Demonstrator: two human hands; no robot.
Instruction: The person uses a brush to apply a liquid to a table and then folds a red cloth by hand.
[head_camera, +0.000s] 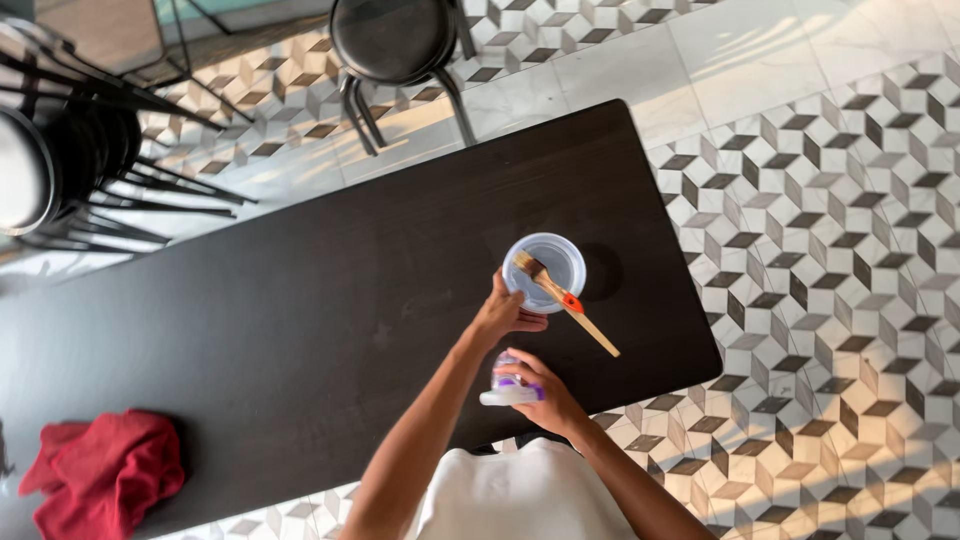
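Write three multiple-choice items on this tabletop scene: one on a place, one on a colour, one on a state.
1. Where does the brush lie?
A. across the clear container
B. on the floor
C. on the stool

2. What colour is the cloth on the table?
A. blue
B. red
C. white

3. What is the right hand doing?
A. hanging free
B. gripping a small bottle
C. lying flat

Answers: 1 A, bristles lie over the rim; 2 B, it is red; 3 B, fingers wrap the bottle while the left hand touches the container.
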